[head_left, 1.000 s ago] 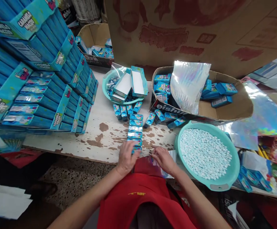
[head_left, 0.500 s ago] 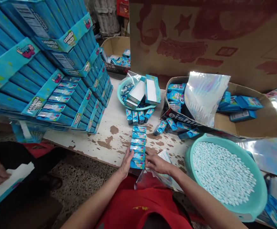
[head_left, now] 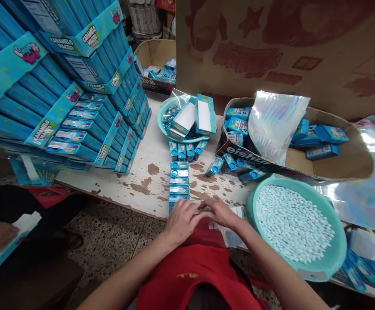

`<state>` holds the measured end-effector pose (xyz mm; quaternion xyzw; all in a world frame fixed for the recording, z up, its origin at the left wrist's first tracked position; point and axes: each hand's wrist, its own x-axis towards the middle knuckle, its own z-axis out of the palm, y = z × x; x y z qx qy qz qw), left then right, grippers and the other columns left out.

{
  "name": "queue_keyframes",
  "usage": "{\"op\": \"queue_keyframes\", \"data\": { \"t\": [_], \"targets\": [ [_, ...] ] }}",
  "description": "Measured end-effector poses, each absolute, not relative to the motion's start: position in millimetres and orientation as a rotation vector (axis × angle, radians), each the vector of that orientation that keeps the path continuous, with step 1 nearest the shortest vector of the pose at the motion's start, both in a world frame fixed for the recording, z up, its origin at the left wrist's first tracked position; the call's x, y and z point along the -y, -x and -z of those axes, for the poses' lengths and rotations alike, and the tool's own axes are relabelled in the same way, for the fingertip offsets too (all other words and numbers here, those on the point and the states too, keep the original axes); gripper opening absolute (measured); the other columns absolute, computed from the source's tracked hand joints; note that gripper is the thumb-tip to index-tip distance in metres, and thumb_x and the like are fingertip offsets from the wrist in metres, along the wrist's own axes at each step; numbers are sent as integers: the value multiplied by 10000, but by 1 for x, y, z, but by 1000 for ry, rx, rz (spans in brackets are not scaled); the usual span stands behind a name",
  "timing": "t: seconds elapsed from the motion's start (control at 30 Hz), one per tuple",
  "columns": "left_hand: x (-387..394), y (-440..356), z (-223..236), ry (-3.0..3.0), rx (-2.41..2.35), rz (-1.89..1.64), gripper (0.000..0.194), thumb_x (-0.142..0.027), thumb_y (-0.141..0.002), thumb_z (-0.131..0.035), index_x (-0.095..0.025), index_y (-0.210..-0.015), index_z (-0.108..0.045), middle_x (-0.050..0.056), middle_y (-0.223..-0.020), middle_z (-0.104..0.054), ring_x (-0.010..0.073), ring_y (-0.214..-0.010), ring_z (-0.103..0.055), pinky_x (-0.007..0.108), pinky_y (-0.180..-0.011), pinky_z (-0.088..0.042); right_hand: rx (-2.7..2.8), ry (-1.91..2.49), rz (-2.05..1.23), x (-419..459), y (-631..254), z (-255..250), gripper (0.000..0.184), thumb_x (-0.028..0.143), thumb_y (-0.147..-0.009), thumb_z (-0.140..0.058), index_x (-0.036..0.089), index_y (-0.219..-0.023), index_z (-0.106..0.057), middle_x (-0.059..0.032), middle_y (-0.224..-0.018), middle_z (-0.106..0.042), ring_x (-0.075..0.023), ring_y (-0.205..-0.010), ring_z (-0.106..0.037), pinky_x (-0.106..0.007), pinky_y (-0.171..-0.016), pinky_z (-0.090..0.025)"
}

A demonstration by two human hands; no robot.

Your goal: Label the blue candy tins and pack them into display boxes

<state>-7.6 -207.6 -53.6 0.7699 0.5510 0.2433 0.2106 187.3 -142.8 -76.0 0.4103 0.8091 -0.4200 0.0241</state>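
A row of small blue candy boxes (head_left: pixel 179 181) runs toward me along the table. My left hand (head_left: pixel 181 221) is over the near end of this row, fingers curved and together, hiding the closest box. Just to its right, my right hand (head_left: pixel 218 213) has bent fingers, their tips meeting the left hand's fingers. Whatever is pinched between them is too small or hidden to make out. Clear plastic sheets (head_left: pixel 234 234) lie under and beside my right wrist, at the table's front edge.
A turquoise tub (head_left: pixel 339 258) of pale candies stands right. Behind are a cut carton (head_left: pixel 361 159) with blue boxes and a turquoise bowl (head_left: pixel 162 122) holding trays. Stacked display boxes (head_left: pixel 90 116) rise left. A co-worker's hand (head_left: pixel 0 228) holds a blue-and-white carton at lower left.
My left hand has left the side of the row and moved over its near end, toward my right hand. Both hands' fingers now meet. The view has shifted slightly.
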Motion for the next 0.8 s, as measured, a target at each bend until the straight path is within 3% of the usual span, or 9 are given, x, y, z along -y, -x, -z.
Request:
{"op": "queue_keyframes", "data": {
  "t": [0.17, 0.33, 0.47, 0.6, 0.8],
  "targets": [
    [218, -15, 51, -2324, -1493, -206, 219, -227, -878, -508, -167, -1071, -592, 91, -954, -658, 254, -972, -550, 397, -796, -422, -2356, -1151, 1383, 157, -205, 75, 162, 299, -811, -611, 195, -692, -643, -11, -668, -675, -141, -629, -579, -223, -583, -354],
    [199, -32, 42, -2049, -1379, 50, 263, -234, -913, -386, -197, -902, -646, 84, -860, -688, 235, -859, -609, 323, -719, -407, -2349, -1349, 1402, 163, -219, 63, 167, 360, -795, -631, 207, -736, -663, 16, -661, -671, -134, -618, -584, -215, -571, -377],
    [180, -40, 46, -1859, -1323, 36, 242, -270, -885, -414, -254, -953, -646, 56, -893, -703, 228, -841, -637, 281, -682, -392, -2597, -1722, 869, 183, -228, 62, 251, 342, -781, -661, 212, -996, -660, -76, -924, -699, -244, -888, -608, -348, -786, -428],
    [166, -44, 55, -1894, -1270, 31, 228, -230, -848, -435, -244, -891, -658, 56, -877, -705, 230, -857, -639, 282, -714, -399, -2804, -1920, 340, 217, -224, 83, 391, 270, -873, -531, 234, -1262, -525, -112, -1281, -567, -286, -1214, -457, -466, -993, -323],
    [155, -48, 55, -1922, -1265, 93, 240, -218, -834, -429, -215, -808, -667, 81, -857, -704, 256, -882, -641, 319, -767, -408, -2757, -2030, 136, 252, -207, 107, 418, 191, -909, -414, 195, -1325, -459, -118, -1344, -518, -272, -1290, -397, -457, -1045, -263]
  ]
}}
